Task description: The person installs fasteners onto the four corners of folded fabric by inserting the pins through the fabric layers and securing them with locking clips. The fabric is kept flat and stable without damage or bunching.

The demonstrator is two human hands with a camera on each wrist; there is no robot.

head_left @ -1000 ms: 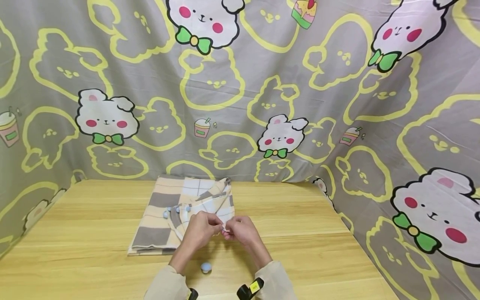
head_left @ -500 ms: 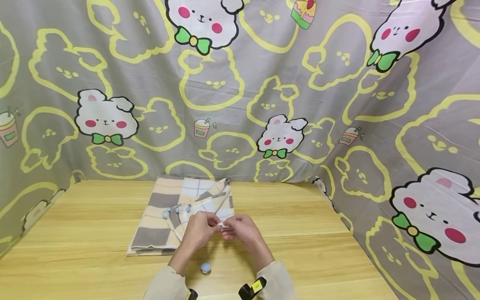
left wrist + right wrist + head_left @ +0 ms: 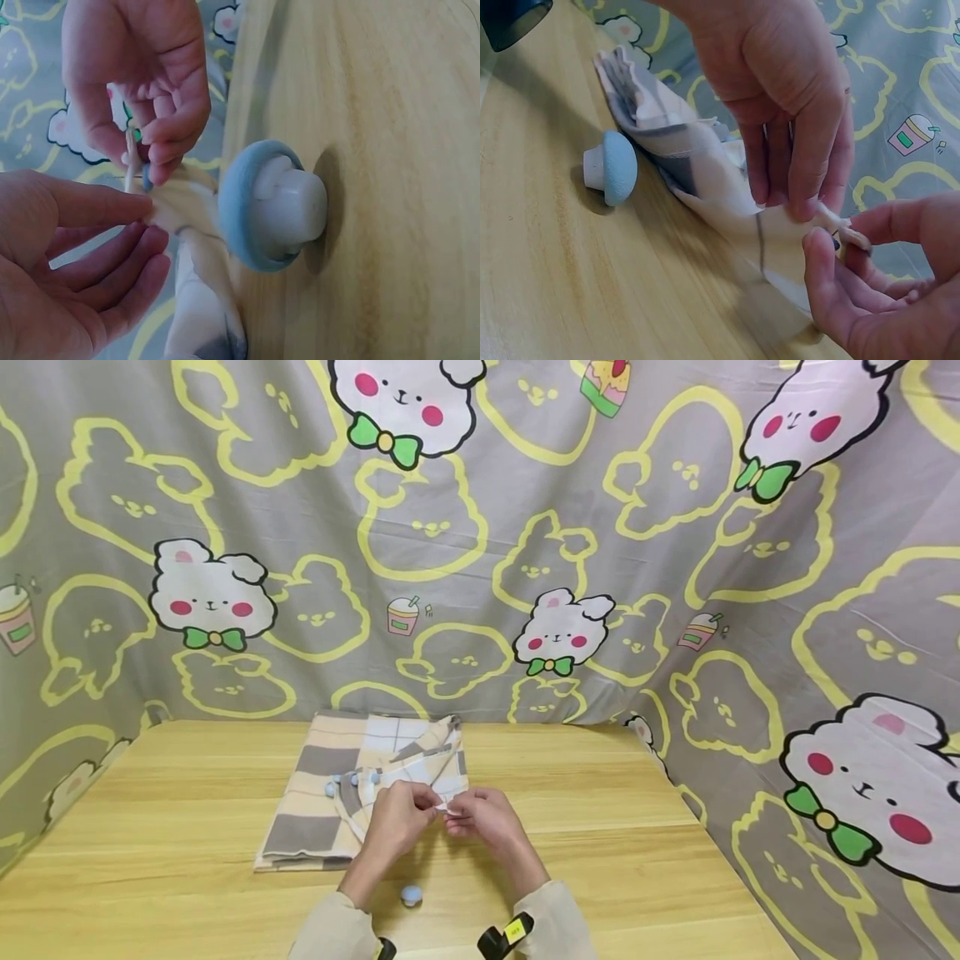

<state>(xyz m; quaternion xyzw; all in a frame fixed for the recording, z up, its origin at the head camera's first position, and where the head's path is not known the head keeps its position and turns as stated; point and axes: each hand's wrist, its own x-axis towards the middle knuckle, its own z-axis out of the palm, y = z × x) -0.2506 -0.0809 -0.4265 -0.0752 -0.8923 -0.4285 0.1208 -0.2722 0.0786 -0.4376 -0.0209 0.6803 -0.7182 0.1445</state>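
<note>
A folded plaid blanket (image 3: 300,793) in beige, grey and white lies on the table, its near right corner raised. My left hand (image 3: 401,814) pinches that corner between thumb and fingers. From the other side my right hand (image 3: 487,817) pinches the edge of the same corner, the fingertips close together. In the left wrist view a small blue piece (image 3: 147,176) shows at the right fingertips; I cannot tell what it is. Nearer the body, between the forearms, a mushroom-shaped clip (image 3: 411,896) with a blue cap and white stem lies on its side, large in the left wrist view.
Several more blue mushroom-shaped clips (image 3: 355,779) sit on the blanket, left of the hands. The wooden table (image 3: 615,860) meets a cartoon-printed curtain (image 3: 450,568) at the back and sides. Black wrist cameras (image 3: 504,937) are strapped at the cuffs.
Both hands stay at the blanket corner with small finger shifts. The bluish bit seen at the fingertips a second ago is hidden in the head view; a white cloth tip shows there instead.
</note>
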